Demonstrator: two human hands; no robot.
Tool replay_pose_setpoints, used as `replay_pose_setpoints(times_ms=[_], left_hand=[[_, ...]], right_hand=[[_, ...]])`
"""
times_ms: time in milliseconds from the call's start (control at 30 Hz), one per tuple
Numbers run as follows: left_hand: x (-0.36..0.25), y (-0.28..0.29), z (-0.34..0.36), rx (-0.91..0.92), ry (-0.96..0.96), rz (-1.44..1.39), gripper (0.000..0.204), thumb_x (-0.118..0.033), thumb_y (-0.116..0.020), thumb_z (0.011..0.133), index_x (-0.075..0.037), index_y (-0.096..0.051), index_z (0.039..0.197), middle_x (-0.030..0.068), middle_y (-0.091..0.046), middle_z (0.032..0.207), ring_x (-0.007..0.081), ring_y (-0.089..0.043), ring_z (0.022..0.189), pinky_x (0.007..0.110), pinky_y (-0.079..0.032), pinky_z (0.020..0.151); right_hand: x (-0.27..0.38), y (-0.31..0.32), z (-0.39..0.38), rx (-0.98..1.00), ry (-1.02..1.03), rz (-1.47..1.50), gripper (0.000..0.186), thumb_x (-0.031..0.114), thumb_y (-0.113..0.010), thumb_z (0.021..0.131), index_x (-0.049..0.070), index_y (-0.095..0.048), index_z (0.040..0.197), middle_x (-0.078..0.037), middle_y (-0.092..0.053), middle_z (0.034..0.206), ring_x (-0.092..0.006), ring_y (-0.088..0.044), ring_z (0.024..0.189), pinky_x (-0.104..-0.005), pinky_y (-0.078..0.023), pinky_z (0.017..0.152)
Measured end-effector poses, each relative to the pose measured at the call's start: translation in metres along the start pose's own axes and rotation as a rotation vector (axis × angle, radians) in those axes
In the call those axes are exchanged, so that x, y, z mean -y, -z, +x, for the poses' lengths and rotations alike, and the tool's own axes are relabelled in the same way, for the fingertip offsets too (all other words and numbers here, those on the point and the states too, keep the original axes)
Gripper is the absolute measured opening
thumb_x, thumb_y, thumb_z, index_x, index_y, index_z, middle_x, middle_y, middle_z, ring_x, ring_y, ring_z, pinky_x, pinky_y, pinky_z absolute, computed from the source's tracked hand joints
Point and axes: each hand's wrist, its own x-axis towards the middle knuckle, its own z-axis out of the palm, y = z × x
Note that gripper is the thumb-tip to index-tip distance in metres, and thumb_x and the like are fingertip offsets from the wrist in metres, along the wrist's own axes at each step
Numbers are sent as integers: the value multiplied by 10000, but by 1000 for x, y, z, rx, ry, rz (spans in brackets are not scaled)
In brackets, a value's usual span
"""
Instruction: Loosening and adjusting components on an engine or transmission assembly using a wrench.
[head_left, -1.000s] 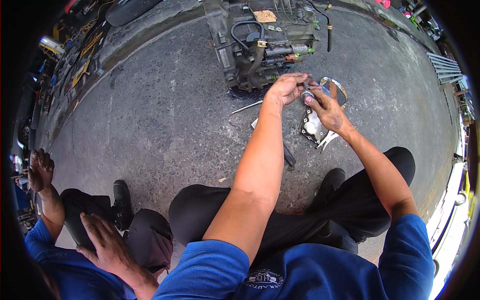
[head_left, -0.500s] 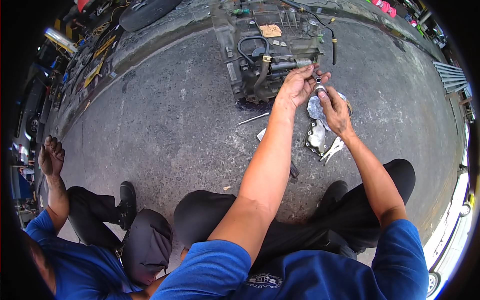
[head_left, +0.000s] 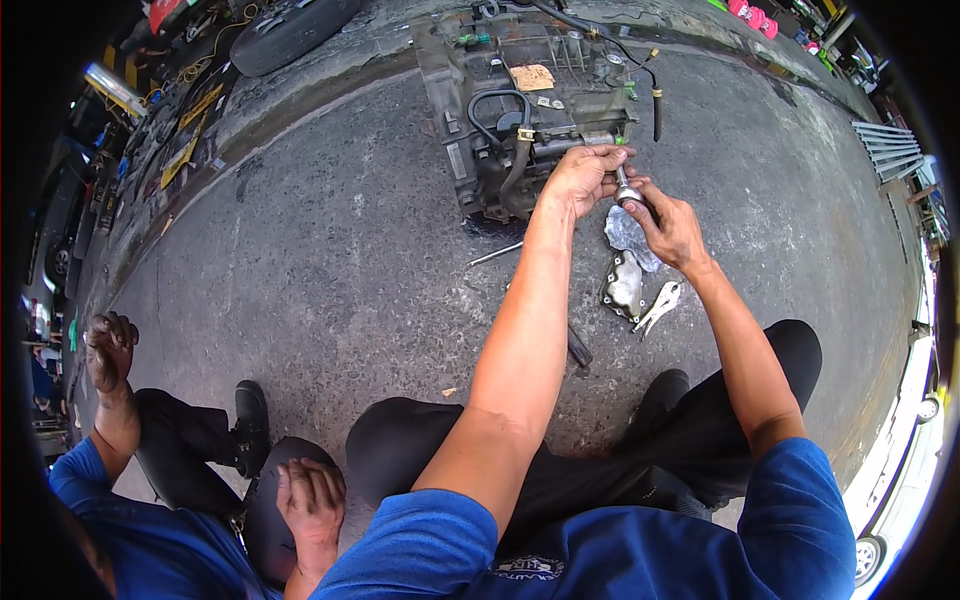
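Both my hands meet just in front of a greasy gearbox (head_left: 462, 100) on the floor. My right hand (head_left: 675, 235) is closed round a ratchet wrench, whose shiny round head (head_left: 628, 194) shows between my hands; most of its handle is hidden in my palm. The fingers of my left hand (head_left: 580, 182) pinch a slim metal socket piece (head_left: 621, 174) standing up from that head. Below my right hand lie a crumpled clear plastic bag (head_left: 626, 232), a cast metal cover (head_left: 625, 285) with bolt holes, and locking pliers (head_left: 660, 305).
A metal bar (head_left: 496, 253) lies left of my left forearm, and a dark-handled tool (head_left: 579, 347) right of it. At my left a co-worker crouches, one hand (head_left: 112, 350) raised, the other (head_left: 312, 500) near the knee. A tyre (head_left: 290, 38) lies at the far left.
My left fingers have closed in on the socket piece above the ratchet head. The view has shifted slightly. The co-worker's second hand has come up beside the knee.
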Motion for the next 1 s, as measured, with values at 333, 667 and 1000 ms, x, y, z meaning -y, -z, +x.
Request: replay_pose_setpoints(times_ms=[333,667,1000], left_hand=[[24,-6,-13,-278,-52,-118,265,-229,-564,898,11,-556,1010,155,-640,913,235,-646,844,349,-530,641],[41,17,-23,-138,-216,-605,253,-310,-463,947,-94,-563,1033,19,-563,831,151,-558,793,491,-469,829],[42,15,-17,-176,-210,-531,211,-233,-493,933,-46,-535,1022,112,-607,910,290,-601,962,546,-442,924]], right_hand=[[-17,1,5,81,150,-216,299,304,-584,848,67,-585,1029,-148,-638,911,-337,-614,793,-414,-484,650],[-13,-11,61,286,139,-270,280,341,-532,860,85,-577,963,-135,-638,861,-356,-607,797,-468,-472,657],[1,14,75,251,396,-674,243,332,-604,797,108,-618,891,-81,-615,838,-241,-581,873,-376,-423,761]])
